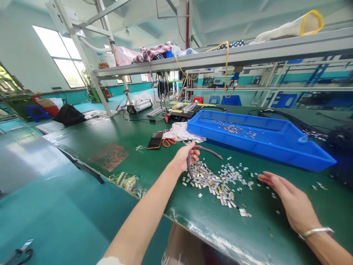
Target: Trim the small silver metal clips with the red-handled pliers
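My left hand (185, 157) is closed around a pair of pliers (210, 151), whose dark grey handles spread apart, one to the right and one downward. Its jaws are largely hidden by my fingers. Just below and to the right lies a loose heap of small flat silvery pieces (211, 182), with whiter ones scattered at its right. On the far side of those, my right hand (289, 200) hovers at or just over the green table (154, 165), fingers stretched out together and nothing visible in them. A metal bangle (317, 232) circles that wrist.
Behind the heap stands a long blue tray (264, 149) with small pieces inside. A phone (155, 140), orange-handled scissors (169, 142) and a white cloth (182, 131) lie left of it. A shelf (220, 56) spans above; black cables (286, 117) lie at the back right.
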`<state>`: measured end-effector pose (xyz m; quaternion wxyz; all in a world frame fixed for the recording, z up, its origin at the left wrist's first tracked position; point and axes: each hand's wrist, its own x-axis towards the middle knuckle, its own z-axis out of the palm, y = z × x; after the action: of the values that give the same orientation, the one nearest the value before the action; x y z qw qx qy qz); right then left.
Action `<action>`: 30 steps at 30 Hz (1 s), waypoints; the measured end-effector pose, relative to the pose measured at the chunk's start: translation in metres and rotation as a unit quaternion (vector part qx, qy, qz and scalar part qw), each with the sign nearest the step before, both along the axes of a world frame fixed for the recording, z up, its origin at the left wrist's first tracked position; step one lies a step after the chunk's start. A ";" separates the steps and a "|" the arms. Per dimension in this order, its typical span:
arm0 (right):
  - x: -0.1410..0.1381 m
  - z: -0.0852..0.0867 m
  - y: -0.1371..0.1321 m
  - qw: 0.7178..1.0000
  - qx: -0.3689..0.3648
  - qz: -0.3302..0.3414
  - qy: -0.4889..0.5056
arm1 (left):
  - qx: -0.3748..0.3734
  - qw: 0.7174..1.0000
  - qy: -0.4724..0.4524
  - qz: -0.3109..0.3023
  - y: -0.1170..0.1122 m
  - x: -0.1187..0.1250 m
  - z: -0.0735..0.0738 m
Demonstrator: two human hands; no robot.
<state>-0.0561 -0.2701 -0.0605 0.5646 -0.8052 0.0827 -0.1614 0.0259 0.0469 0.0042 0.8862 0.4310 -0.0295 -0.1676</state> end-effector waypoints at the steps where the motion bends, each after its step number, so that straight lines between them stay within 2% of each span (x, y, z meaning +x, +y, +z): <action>1: -0.001 0.002 0.000 1.000 -0.018 -0.004 0.006 | 0.009 1.000 -0.005 0.009 0.012 0.001 0.005; 4: 0.000 0.007 0.002 0.996 -0.082 -0.018 0.041 | 0.028 0.998 -0.026 0.040 0.051 0.005 0.016; 6: 0.004 0.009 0.005 0.989 -0.124 -0.028 0.071 | 0.034 0.997 -0.033 0.059 0.074 0.006 0.016; 9: 0.017 0.012 0.014 0.980 -0.171 -0.040 0.098 | 0.032 0.995 -0.026 0.086 0.102 0.007 0.002; 12: 0.033 0.013 0.031 0.974 -0.202 -0.024 0.102 | 0.016 0.993 -0.016 0.117 0.118 0.008 -0.016; 16: 0.049 0.011 0.063 0.973 -0.215 0.014 0.082 | -0.010 0.989 -0.007 0.145 0.125 0.010 -0.027; 21: 0.051 0.007 0.090 0.979 -0.186 0.061 0.049 | -0.018 0.991 0.000 0.134 0.123 0.013 -0.023; 27: 0.054 0.005 0.076 0.986 -0.112 0.120 -0.006 | -0.025 0.992 -0.006 0.122 0.121 0.010 -0.017; 30: 0.059 0.007 0.068 0.978 -0.134 0.157 -0.030 | -0.018 0.993 -0.008 0.120 0.121 0.010 -0.017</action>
<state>0.0025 -0.2023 -0.0531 0.4722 -0.8713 -0.0836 -0.1045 0.0359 0.1680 -0.0127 0.9074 0.4163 0.0125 -0.0559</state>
